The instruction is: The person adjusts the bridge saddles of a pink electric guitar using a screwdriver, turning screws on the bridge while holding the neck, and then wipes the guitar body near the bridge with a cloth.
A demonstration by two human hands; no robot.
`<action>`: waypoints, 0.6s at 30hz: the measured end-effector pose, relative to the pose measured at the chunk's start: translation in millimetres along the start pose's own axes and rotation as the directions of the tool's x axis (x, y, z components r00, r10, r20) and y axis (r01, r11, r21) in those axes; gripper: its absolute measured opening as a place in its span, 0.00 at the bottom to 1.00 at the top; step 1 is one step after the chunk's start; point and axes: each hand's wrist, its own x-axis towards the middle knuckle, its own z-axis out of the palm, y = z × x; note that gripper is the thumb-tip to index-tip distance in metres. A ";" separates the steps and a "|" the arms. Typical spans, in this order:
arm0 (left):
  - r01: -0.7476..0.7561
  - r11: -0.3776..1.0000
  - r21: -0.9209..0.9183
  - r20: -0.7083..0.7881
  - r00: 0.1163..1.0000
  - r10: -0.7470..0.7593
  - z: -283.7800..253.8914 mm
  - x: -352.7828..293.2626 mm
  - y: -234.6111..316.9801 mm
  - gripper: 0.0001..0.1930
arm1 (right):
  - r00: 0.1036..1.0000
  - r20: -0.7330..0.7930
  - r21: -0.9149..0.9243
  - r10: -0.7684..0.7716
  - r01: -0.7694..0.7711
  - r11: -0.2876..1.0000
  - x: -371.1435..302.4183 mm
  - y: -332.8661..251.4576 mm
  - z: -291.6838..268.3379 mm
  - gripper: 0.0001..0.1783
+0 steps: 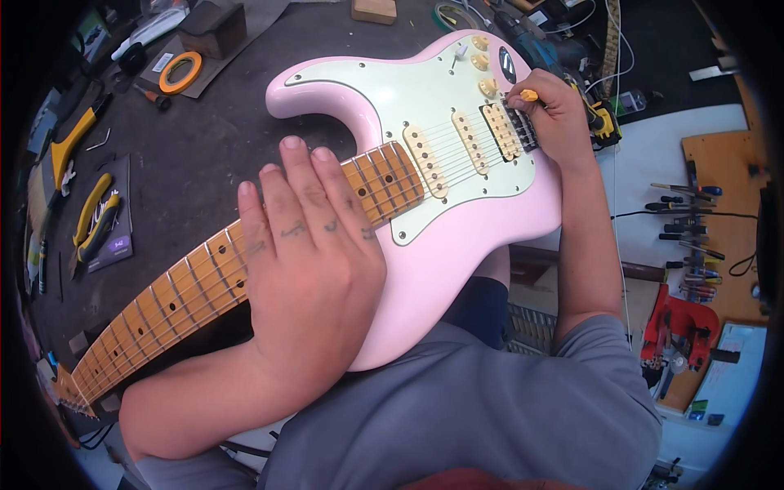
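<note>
A pink electric guitar [457, 233] with a pale mint pickguard [392, 94] lies face up, its maple neck [184, 286] pointing to the lower left. My left hand [318, 245] rests across the strings and upper frets, fingers stretched out and holding nothing. At the bridge [523, 129], my right hand [558, 118] is closed around a small tool with a yellow handle [529, 95]. The tool's tip is hidden, so its exact kind does not show. Cream knobs [488, 86] and the oval output jack plate [507, 64] sit just beyond that hand.
Left of the guitar, the dark bench mat [220, 163] holds yellow-handled pliers [94, 216], an orange tape roll [180, 73] and a hex key [100, 139]. A wooden block [374, 10] lies at the back. Rightward are a power drill [604, 122], racked screwdrivers [690, 212] and a red vise [682, 327].
</note>
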 end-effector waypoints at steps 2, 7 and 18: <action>-0.007 1.000 0.003 0.006 1.000 0.007 -1.5 0.6 -0.6 0.24 | 1.000 0.002 -0.006 0.000 0.000 1.000 -1.5 1.1 -0.8 0.03; -0.016 1.000 -0.019 -0.005 1.000 0.016 -2.7 2.0 -1.4 0.24 | 0.988 -0.038 -0.026 0.149 -0.150 0.988 -10.1 -3.6 -13.3 0.07; -0.035 0.983 -0.180 -0.030 0.999 0.030 -16.9 -10.8 -12.3 0.26 | 0.907 -0.331 0.284 0.262 -0.169 0.944 -113.4 -4.0 -50.7 0.07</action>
